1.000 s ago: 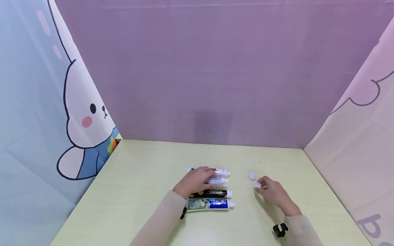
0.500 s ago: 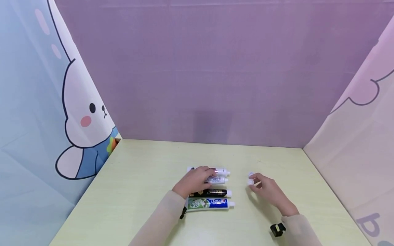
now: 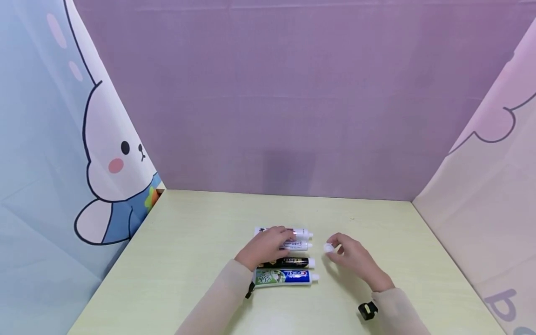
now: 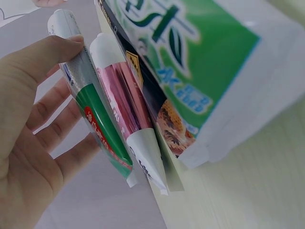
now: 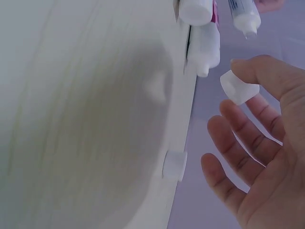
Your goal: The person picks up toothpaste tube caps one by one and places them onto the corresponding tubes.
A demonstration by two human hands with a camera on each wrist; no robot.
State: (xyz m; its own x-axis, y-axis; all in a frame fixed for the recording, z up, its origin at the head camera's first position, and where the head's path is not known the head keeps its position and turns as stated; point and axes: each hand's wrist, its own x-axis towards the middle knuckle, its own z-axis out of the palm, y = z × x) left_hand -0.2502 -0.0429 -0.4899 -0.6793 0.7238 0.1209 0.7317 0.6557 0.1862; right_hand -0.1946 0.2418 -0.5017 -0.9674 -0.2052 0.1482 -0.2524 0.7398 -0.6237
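My left hand [image 3: 265, 246] grips a slim white-and-green toothpaste tube [image 4: 97, 114]; its thumb lies across the tube near the nozzle end. A bare nozzle shows on this toothpaste tube [image 5: 245, 16] in the right wrist view. Between thumb and fingertips my right hand [image 3: 356, 258] pinches a white cap [image 5: 239, 88], a short way right of that nozzle. A second white cap [image 5: 175, 165] stands on the table, hidden behind the right hand in the head view. Just beyond the held tube lies a white-and-pink toothpaste tube [image 4: 121, 95], its nozzle also bare.
Nearer the person lie a black toothpaste tube [image 3: 293, 263] with a white end and a green-and-blue toothpaste tube [image 3: 284, 277]. All rest on a pale wooden table [image 3: 201, 232]. A purple cloth [image 3: 289, 102] hangs behind, with printed curtains at both sides.
The right hand has moved left with the cap, passing the other cap and coming closer to the tube nozzles. The left hand stays in place on the tube.
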